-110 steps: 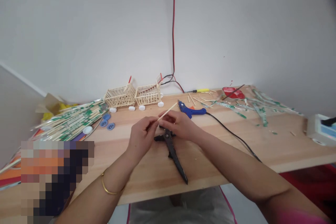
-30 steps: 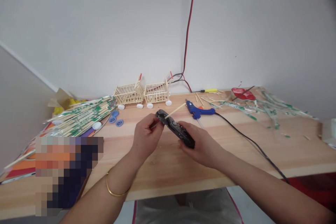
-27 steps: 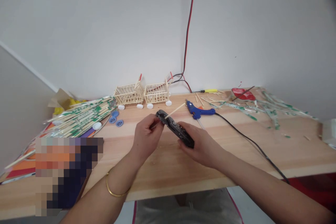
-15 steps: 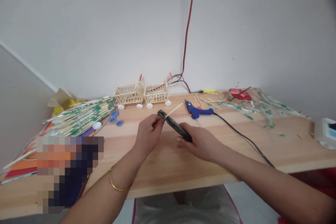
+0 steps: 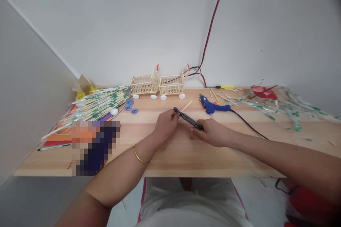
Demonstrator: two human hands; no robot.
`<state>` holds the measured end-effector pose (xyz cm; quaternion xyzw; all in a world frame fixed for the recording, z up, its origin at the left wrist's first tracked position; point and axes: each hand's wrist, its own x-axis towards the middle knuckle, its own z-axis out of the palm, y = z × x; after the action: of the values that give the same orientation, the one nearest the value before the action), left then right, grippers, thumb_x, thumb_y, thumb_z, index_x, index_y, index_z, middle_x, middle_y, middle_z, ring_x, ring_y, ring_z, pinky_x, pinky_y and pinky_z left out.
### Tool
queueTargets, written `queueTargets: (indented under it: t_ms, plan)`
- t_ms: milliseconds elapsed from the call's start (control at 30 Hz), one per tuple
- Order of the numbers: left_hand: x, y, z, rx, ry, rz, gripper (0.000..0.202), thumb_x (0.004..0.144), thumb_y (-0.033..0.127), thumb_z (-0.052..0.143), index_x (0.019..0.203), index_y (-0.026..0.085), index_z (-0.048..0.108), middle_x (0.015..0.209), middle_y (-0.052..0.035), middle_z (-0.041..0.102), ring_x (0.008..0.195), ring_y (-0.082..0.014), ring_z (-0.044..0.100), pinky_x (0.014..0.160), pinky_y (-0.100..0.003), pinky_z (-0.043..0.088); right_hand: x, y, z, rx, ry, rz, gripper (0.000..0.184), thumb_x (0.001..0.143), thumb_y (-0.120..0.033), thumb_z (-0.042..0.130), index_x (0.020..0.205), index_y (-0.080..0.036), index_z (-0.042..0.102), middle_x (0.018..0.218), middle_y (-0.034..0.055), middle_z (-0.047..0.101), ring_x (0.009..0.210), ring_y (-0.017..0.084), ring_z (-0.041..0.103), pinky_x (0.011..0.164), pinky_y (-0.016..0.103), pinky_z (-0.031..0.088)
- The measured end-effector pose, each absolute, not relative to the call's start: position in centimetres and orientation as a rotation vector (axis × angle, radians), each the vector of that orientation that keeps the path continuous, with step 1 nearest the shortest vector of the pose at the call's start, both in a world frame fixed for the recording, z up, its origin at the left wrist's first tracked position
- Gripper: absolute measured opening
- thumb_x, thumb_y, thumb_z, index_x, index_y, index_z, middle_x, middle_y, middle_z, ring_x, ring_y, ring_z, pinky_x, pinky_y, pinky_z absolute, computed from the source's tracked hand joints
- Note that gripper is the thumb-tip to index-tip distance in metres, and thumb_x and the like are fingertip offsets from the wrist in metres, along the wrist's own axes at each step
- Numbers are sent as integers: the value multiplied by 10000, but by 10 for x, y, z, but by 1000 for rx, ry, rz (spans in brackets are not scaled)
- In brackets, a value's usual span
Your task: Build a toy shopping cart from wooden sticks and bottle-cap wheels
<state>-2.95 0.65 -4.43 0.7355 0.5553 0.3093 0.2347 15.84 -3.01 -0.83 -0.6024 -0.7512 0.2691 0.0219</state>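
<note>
My right hand (image 5: 214,132) is closed around the rear end of a long black hand tool (image 5: 189,120), whose exact kind I cannot make out. At the tool's far tip, my left hand (image 5: 165,125) pinches a thin wooden stick (image 5: 187,105). The stick crosses the tool's head and its free end points up and to the right. My left fingers hide its lower end. Beyond my hands stand two small shopping carts made of sticks, a left cart (image 5: 144,84) and a right cart (image 5: 172,85), with white wheels and red handle bars.
A blue glue gun (image 5: 214,106) lies right of my hands, its black cord trailing right. Cut sticks (image 5: 226,98) and torn plastic wrappers (image 5: 293,110) lie behind it. Packaged sticks (image 5: 103,103), blue discs (image 5: 134,111) and a white disc (image 5: 114,111) are at left. The wall rises behind.
The camera view has shifted, so the table and its things sit further right and slightly higher. My hands keep the same hold on the tool and the stick.
</note>
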Motion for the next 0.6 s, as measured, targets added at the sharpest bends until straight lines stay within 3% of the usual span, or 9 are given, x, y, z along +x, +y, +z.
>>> queueTargets:
  t_ms: [267,400,600]
  plan:
    - [-28,10,-47,2186,1516,675,241,869,196,457,766,177,674,796,-74,709,748,-200,620,677,-291,413,159,-26,-13,-1935,-2118,1381,537,843,-664,378,745,-172,570,554,54,582,456,158,552,440,263,413]
    - [-28,11,-45,2220,1510,636,253,879,200,436,796,184,675,813,-62,713,768,-199,625,683,-286,417,159,-25,-7,-1954,-2195,1343,625,839,-724,303,722,-164,555,578,81,614,497,170,591,477,266,451]
    - [-26,11,-43,2231,1529,539,251,875,193,430,848,192,680,913,-66,726,859,-210,638,752,-296,434,151,-29,3,-2053,-2154,1290,580,867,-667,319,665,-162,521,546,78,585,461,158,563,445,257,434]
